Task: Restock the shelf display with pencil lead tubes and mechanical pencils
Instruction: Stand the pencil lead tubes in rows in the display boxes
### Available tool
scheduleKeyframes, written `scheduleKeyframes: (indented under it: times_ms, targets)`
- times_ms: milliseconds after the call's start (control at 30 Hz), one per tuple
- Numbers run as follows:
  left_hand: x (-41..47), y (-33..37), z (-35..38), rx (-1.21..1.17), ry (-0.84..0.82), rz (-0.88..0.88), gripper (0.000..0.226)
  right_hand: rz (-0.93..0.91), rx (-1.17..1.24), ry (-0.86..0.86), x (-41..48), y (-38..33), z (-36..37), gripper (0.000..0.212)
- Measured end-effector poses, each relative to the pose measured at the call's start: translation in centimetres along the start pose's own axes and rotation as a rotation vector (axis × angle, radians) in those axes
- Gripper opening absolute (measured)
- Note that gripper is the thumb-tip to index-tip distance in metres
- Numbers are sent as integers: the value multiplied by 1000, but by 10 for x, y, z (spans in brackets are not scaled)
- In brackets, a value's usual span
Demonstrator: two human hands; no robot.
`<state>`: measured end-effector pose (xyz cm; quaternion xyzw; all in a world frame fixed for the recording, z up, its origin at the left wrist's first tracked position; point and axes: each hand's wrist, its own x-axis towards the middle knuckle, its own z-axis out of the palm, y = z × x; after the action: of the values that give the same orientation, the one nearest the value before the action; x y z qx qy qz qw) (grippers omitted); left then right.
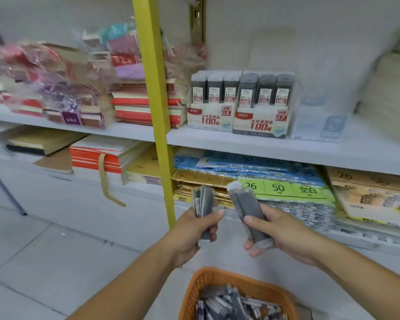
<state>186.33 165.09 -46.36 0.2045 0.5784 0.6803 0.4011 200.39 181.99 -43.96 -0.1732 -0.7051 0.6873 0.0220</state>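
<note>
Grey tubes of pencil lead are in both hands. The left hand (194,229) is wrapped round a small bunch (203,204) of them. Its thumb is pressed across the front, its fingers curl behind, and the tops stick up above the fist. Just to the right, the right hand (277,229) holds one tube (247,211), which leans with its clear top toward the bunch. The thumb pinches the front and the other fingers curl under and behind it. The bunch and the tube are near each other but not touching. I think the person is sorting, picking which one goes where, before filling the shelf (286,148). Up on it stand the 0.5 box (210,118) and, beside it, the 0.7 box (259,123). The next move needs a lift up to the shelf, with the tube set upright in the box that has the same number. I cannot read the number on the held ones. Below the hands, the orange basket (217,280) has many more.
</note>
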Motion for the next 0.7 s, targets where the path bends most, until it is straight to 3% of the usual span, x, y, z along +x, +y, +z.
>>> scheduleKeyframes:
  times_ms: [167, 333, 533, 700]
  targets:
    - [6, 53, 21, -76, -52, 83, 13, -102, -85, -67, 2, -54, 4, 19]
    - [16, 70, 28, -140, -80, 158, 26, -144, -54, -39, 7, -73, 5, 15]
    - [33, 84, 36, -143, 110, 206, 28, -214, -199, 77, 15, -83, -1, 12]
    - [34, 96, 32, -103, 112, 292, 21, -288, -391, 195, 15, -96, -11, 26]
